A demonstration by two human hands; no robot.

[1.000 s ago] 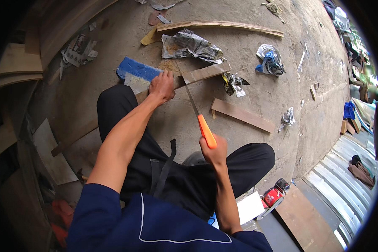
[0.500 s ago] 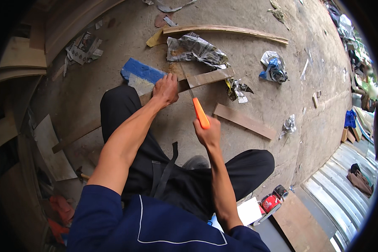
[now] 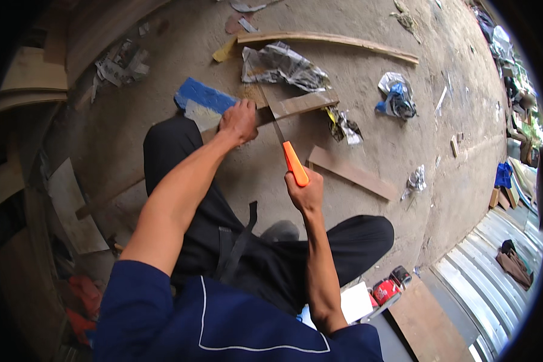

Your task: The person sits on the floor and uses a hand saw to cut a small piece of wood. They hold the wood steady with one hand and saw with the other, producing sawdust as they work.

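Observation:
My right hand (image 3: 306, 192) is closed round the orange handle of a handsaw (image 3: 294, 163). The saw's thin blade runs forward and lies across a wooden plank (image 3: 304, 104), just right of my other hand. My left hand (image 3: 239, 122) grips the plank with its fingers curled over the top, a short way left of the blade. Under the plank's left part is a blue block (image 3: 204, 96) with a worn, pale patch. Part of the plank is hidden by my left hand, and it reaches back towards my left knee.
Crumpled newspaper (image 3: 286, 66) and a long wood strip (image 3: 332, 43) lie beyond the plank. A loose board (image 3: 353, 173) rests on the concrete to the right, near crumpled plastic (image 3: 397, 96). Corrugated metal sheeting (image 3: 482, 265) is at far right, with a red tape roll (image 3: 385, 291) nearer me.
My right hand has drawn the handsaw back towards me and slightly right, so more blade shows on the near side of the plank. My left hand keeps its grip.

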